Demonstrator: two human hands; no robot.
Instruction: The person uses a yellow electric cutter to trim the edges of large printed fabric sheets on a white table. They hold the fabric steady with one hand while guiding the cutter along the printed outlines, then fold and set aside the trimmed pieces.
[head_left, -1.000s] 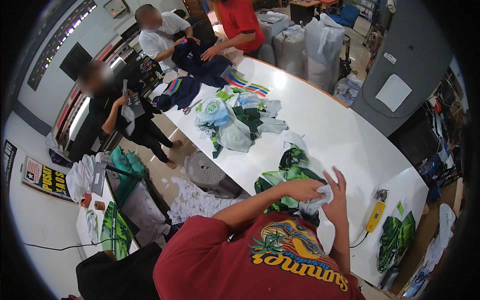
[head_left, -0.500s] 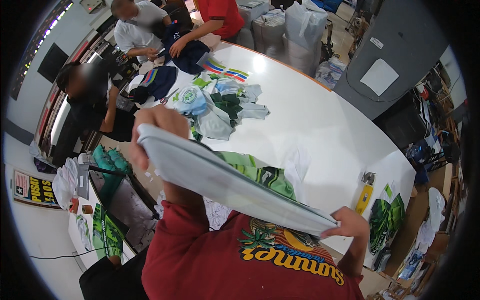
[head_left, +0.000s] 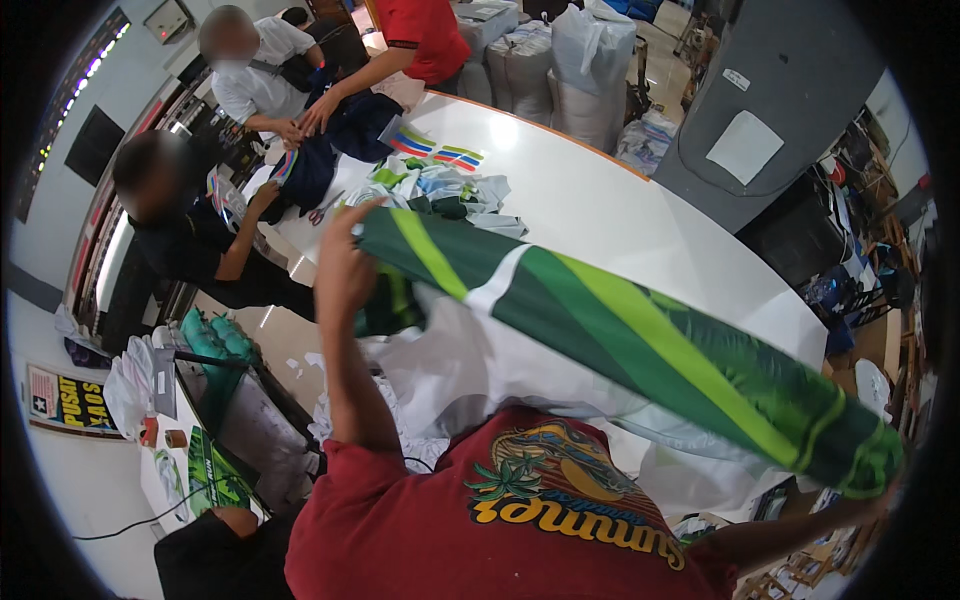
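Over white table (head_left: 650, 228), mid-frame, holding out green fabric (head_left: 620, 335), grasping one end with left hand (head_left: 345, 258), centre left, other with right hand (head_left: 890, 496), lower right.

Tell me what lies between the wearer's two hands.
In the head view, a green fabric panel with lime stripes spans from the left hand to the right hand.

Left hand (head_left: 345, 268): fingers gripping near end of green striped cloth (head_left: 610, 330). Right hand (head_left: 888, 492) holds opposite end; its fingers mostly hidden from us, dim at edge of view. Cloth spans between both hands' fingers, above white table (head_left: 640, 220). Beyond left fingers we see fabric heap (head_left: 440, 190), scissors (head_left: 319, 213), co-worker's hand (head_left: 318, 112) on navy garment (head_left: 362, 128).
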